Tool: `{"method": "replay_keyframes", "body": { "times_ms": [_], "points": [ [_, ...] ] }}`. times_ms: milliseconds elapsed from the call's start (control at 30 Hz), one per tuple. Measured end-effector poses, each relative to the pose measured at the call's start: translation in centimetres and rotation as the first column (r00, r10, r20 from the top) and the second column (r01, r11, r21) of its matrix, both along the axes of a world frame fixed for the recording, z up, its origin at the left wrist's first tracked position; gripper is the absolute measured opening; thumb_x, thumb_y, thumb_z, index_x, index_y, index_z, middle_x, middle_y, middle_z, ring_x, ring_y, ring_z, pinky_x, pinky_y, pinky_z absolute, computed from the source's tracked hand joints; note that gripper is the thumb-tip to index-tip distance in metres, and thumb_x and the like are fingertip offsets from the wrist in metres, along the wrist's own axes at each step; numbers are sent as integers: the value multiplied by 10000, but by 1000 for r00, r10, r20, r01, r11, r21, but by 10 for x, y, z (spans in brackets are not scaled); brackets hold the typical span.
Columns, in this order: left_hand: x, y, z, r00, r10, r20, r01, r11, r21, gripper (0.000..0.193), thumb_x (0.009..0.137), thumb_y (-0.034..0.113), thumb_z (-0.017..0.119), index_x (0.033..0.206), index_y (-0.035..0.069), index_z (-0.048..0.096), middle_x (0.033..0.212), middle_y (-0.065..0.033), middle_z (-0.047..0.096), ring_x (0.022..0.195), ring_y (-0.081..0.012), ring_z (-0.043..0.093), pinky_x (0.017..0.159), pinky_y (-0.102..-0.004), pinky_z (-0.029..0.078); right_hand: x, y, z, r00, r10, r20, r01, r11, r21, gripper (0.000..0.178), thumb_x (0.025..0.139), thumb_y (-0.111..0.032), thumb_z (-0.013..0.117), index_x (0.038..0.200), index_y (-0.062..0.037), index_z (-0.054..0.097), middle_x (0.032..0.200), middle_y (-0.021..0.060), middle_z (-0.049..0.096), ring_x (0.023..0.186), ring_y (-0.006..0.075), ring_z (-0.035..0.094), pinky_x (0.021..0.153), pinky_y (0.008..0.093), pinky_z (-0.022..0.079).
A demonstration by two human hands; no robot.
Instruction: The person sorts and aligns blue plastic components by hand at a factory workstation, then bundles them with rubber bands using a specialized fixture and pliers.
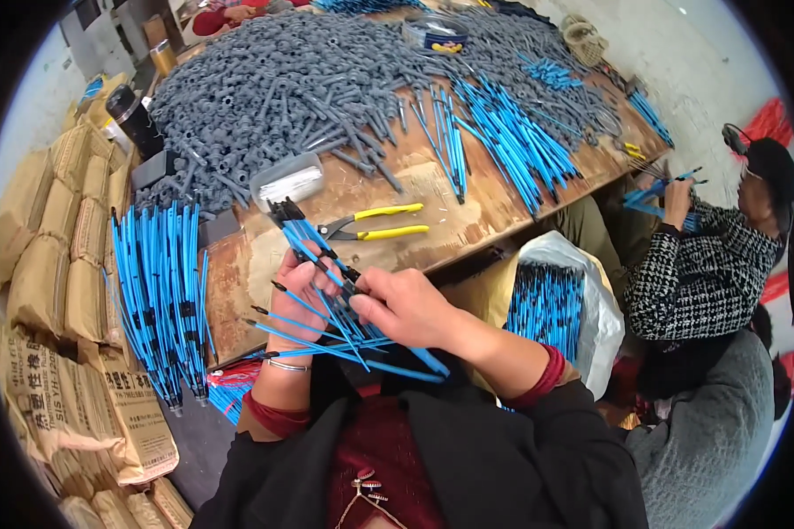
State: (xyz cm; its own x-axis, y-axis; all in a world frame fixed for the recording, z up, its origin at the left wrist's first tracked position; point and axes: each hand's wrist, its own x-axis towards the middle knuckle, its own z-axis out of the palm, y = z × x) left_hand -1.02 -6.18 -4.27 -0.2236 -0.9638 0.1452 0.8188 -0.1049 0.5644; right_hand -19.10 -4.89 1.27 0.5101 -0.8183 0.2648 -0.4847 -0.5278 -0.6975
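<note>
My left hand is closed around a bundle of thin blue rods with black ends, held above my lap at the table's front edge. Several of the rods fan out loosely below the palm. My right hand is closed, thumb and fingers pinching a dark grey tubular piece against the bundle. Exactly how that piece sits on the rods is hidden by my fingers. Just beyond my hands, on the brown tabletop, lie pliers with yellow handles and a clear plastic box of thin whitish pieces.
A big heap of grey tubular parts covers the back. Blue rods lie in a stack at left and a pile at right. A white sack holds more. Brown paper sacks line the left. A co-worker sits right.
</note>
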Motion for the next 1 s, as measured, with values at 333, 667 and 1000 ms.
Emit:
{"method": "replay_keyframes", "body": {
  "times_ms": [333, 667, 1000],
  "points": [
    [17, -13, -12, 979, -170, -111, 175, 984, 33, 216, 885, 196, 538, 1073, 100, 491, 875, -34, 566, 829, -180, 540, 776, -351, 451, -12, -23, -12, 991, 134, 23, -135, 991, 20, 241, 828, -280, 569, 913, -55, 570, 732, 192, 597, 694, 367, 592, 609, 447, 469],
    [36, -35, -35, 930, -332, -158, 324, 943, -71, 178, 935, 243, 451, 1068, 125, 451, 678, -1, 450, 547, -115, 375, 552, -261, 372, -116, -192, -26, 743, -643, -184, 622, 765, -167, 163, 786, -173, 535, 914, -118, 620, 928, 146, 627, 860, 311, 602, 697, 416, 492],
    [15, -14, -30, 997, 14, 70, -28, 980, 195, 223, 913, 247, 504, 1067, 104, 429, 719, -79, 570, 607, -193, 538, 569, -337, 460, -113, -278, -67, 535, -774, -339, 698, 631, -339, 255, 799, -154, 516, 1011, -45, 607, 933, 163, 632, 893, 331, 616, 719, 407, 515]
  ]
}}
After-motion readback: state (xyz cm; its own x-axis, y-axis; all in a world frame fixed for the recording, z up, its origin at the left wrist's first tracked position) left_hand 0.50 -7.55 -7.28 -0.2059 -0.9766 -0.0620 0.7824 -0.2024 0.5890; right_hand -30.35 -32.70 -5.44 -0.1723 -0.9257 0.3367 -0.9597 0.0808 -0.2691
